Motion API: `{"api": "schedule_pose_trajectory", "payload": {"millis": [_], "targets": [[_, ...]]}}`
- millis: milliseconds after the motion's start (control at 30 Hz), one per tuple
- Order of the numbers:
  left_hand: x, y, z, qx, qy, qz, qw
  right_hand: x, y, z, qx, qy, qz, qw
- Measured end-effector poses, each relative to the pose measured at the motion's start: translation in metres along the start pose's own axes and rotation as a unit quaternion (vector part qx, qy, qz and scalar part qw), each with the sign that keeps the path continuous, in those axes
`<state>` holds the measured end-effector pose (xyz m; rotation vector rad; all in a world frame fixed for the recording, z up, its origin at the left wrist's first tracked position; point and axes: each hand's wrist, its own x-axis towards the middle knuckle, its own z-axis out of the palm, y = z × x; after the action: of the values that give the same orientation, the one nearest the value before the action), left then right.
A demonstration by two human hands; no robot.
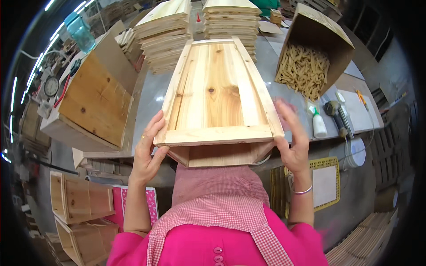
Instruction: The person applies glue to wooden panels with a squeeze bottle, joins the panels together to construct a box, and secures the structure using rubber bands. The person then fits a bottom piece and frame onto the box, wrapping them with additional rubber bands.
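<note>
A tapered wooden box [211,91] of pale knotty planks lies in front of me, its wide end toward me and jutting past the table edge. A raised frame borders its upper face, and the near end shows a hollow inside. My left hand [148,148] grips the near left corner, fingers along the side and thumb at the lower edge. At the opposite corner, my right hand [293,144] has its thumb against the frame's end; its fingers reach up beside the box, slightly blurred.
Stacked wooden panels [164,37] stand behind the box. A cardboard carton [326,37] of thin wooden strips [304,66] lies at the right, near a white glue bottle [318,124] and a black-handled tool [336,117]. Left are a large wooden box [95,99] and smaller boxes [82,197] lower down.
</note>
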<state>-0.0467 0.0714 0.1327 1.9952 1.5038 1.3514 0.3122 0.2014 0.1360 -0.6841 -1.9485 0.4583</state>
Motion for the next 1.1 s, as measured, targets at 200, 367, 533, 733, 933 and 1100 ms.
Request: {"api": "schedule_pose_trajectory", "payload": {"millis": [200,367,533,733,933,1100], "targets": [[0.002,-0.003,0.003,-0.076,0.017,-0.034,0.996,-0.006,0.023,0.012,0.089,0.015,0.009,0.996],[0.000,-0.011,-0.007,-0.089,-0.010,-0.042,0.995,-0.005,0.025,0.011,0.081,0.016,-0.001,0.997],[0.051,-0.035,-0.024,-0.245,-0.027,-0.112,0.963,0.021,0.051,0.020,0.235,0.013,0.110,0.966],[0.178,-0.114,0.012,-0.195,0.041,-0.274,0.941,0.082,0.123,0.058,0.229,-0.037,0.133,0.964],[0.188,-0.123,0.016,-0.166,0.040,-0.212,0.962,0.091,0.117,0.078,0.262,-0.003,0.124,0.957],[0.200,-0.101,0.026,-0.144,-0.009,-0.251,0.957,0.087,0.125,0.069,0.191,0.011,0.118,0.974]]}}
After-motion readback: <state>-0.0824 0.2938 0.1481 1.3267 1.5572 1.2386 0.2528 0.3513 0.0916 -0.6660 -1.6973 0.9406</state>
